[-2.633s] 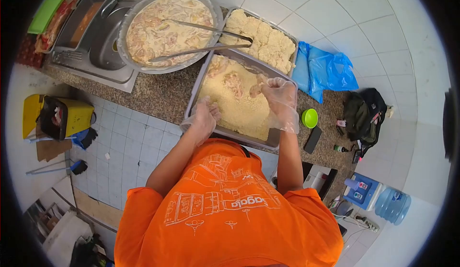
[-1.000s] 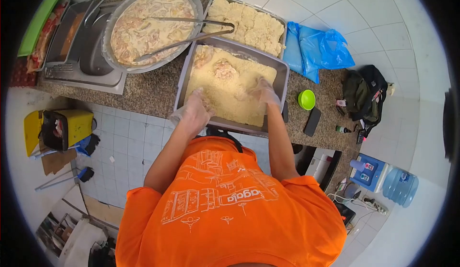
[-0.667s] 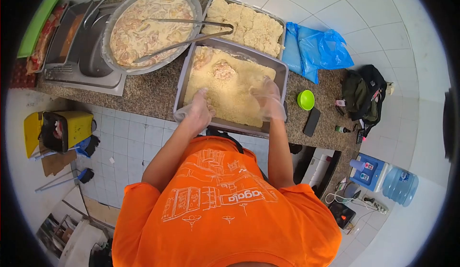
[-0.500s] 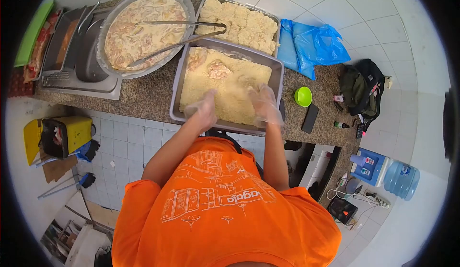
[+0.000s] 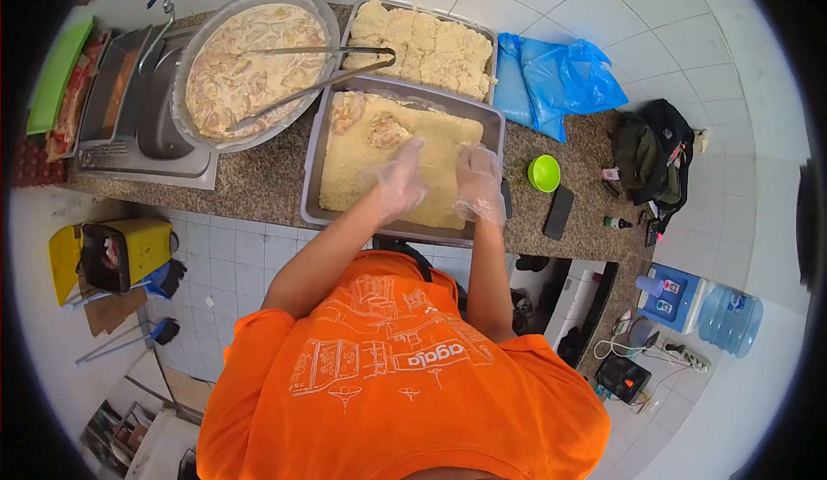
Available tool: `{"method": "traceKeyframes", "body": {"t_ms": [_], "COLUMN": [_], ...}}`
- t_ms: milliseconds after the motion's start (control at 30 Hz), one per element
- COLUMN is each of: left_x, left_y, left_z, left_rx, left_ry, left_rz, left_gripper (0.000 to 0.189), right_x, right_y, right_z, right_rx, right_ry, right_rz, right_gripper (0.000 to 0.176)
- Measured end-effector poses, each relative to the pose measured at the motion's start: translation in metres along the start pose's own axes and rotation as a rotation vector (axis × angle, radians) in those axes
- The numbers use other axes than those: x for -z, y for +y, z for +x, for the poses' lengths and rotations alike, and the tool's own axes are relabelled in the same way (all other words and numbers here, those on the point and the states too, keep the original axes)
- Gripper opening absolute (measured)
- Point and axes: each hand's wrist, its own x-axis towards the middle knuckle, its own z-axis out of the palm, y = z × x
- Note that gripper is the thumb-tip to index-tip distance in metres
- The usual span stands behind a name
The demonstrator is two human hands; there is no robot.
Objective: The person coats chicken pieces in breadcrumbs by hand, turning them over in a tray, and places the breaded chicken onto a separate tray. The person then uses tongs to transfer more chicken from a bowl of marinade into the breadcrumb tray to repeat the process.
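Both my hands wear clear plastic gloves and are over a grey tub (image 5: 312, 189) spread with pale breadcrumbs (image 5: 353, 174). My left hand (image 5: 402, 178) is low over the crumbs, its fingers stretched forward close to a partly crumbed piece of raw chicken (image 5: 388, 132). Near the tub's right side, my right hand (image 5: 479, 180) has its fingers bent down together at the crumbs; what lies under them is hidden. Another chicken piece (image 5: 346, 111) rests in the far left corner.
Metal tongs (image 5: 301, 92) lie across a large bowl (image 5: 179, 105) of battered chicken. Behind the tub stands a tray (image 5: 494, 71) of breaded pieces. Blue plastic bags (image 5: 564, 84), a green bowl (image 5: 544, 173) and a black phone (image 5: 558, 213) are to the right; a sink (image 5: 164, 135) is left.
My left hand has moved forward and right, closer to the chicken piece. My right hand's fingers have drawn together and bent down at the crumbs. The view has shifted slightly.
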Motion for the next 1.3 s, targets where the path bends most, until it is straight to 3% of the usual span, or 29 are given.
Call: {"method": "traceKeyframes", "body": {"t_ms": [67,100,167,233,300,367,433,500,567,600,667,800,867,967,1200,1267,1300], "left_x": [0.008,0.014,0.025,0.032,0.042,0.057,0.066,0.076,0.082,0.084,0.087,0.088,0.09,0.09,0.094,0.095,0.095], "left_y": [0.006,0.008,0.013,0.02,0.016,0.013,0.018,0.012,0.013,0.015,0.014,0.016,0.015,0.016,0.016,0.016,0.015], "left_z": [-0.012,-0.021,-0.047,-0.056,-0.067,-0.069,-0.068,-0.075,-0.072,-0.072,-0.079,-0.077,-0.078,-0.078,-0.077,-0.077,-0.076], "left_rx": [-0.048,-0.087,-0.062,-0.066,-0.09,-0.062,-0.045,-0.063,-0.071,-0.08,-0.098,-0.08,-0.084,-0.079,-0.076,-0.085,-0.086], "left_ry": [0.112,0.222,0.202,0.182,0.345,0.407,0.468,0.389,0.394,0.411,0.401,0.377,0.365,0.35,0.334,0.34,0.338], "left_rz": [-0.006,-0.013,-0.025,-0.054,-0.105,-0.101,-0.103,-0.164,-0.156,-0.16,-0.179,-0.207,-0.202,-0.203,-0.237,-0.247,-0.246], "left_gripper": [0.041,0.041,0.047,0.054,0.061,0.063,0.066,0.07,0.071,0.072,0.073,0.074,0.075,0.075,0.077,0.077,0.076], "right_x": [-0.011,-0.027,-0.078,-0.107,-0.113,-0.107,-0.101,-0.093,-0.091,-0.077,-0.034,-0.072,-0.064,-0.028,-0.01,-0.02,-0.023], "right_y": [-0.011,-0.01,0.003,0.03,0.045,0.056,0.05,0.046,0.055,0.049,0.029,0.029,0.019,-0.002,0.004,0.023,0.026], "right_z": [0.018,0.023,0.018,0.019,0.02,0.04,0.044,0.02,0.014,0.022,0.029,0.007,0.018,0.019,0.028,0.029,0.022], "right_rx": [0.032,0.032,0.328,0.329,0.315,0.357,0.339,0.3,-0.062,-0.048,-0.542,-0.526,-0.785,-0.668,-0.573,-0.616,-0.561], "right_ry": [-0.249,-0.248,-0.527,-0.487,-0.459,-0.697,-0.658,-0.639,-0.23,-0.227,-0.289,-0.197,-0.59,-0.466,-0.45,-0.632,-0.509], "right_rz": [-0.054,-0.05,0.245,0.198,0.164,0.157,0.237,0.33,0.395,0.395,0.306,0.405,0.469,0.444,0.415,0.819,1.026], "right_gripper": [0.019,0.019,0.022,0.023,0.025,0.023,0.023,0.023,0.03,0.03,0.029,0.028,0.038,0.043,0.045,0.048,0.045]}}
